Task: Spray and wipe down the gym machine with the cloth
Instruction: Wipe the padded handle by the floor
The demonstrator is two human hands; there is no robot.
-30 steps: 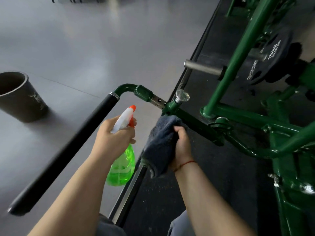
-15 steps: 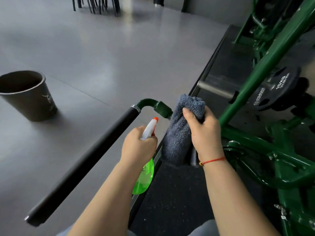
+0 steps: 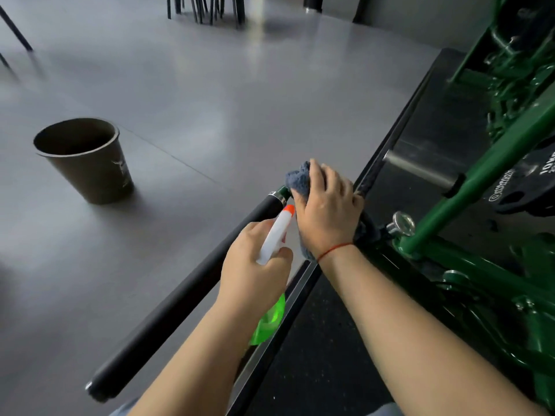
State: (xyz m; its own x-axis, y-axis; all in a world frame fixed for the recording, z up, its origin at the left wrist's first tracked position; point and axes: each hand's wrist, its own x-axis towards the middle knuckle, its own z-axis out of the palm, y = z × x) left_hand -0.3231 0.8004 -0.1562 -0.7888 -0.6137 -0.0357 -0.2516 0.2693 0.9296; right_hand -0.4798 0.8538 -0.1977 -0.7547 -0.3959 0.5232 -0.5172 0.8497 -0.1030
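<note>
The right hand (image 3: 326,211) curled its fingers over the fluffy grey-blue cloth (image 3: 298,180), pressing it on the bend where the black padded handle bar (image 3: 186,301) met the green steel gym machine (image 3: 468,187). Just beside that grip, the left hand (image 3: 255,265) clasped the translucent green spray bottle (image 3: 271,322), its orange nozzle close by the right hand.

My right hand (image 3: 326,211) has carried the cloth (image 3: 298,179) farther left onto the far bend of the handle (image 3: 186,295); my left hand (image 3: 255,267) brought the spray bottle (image 3: 274,235) beside it
</note>
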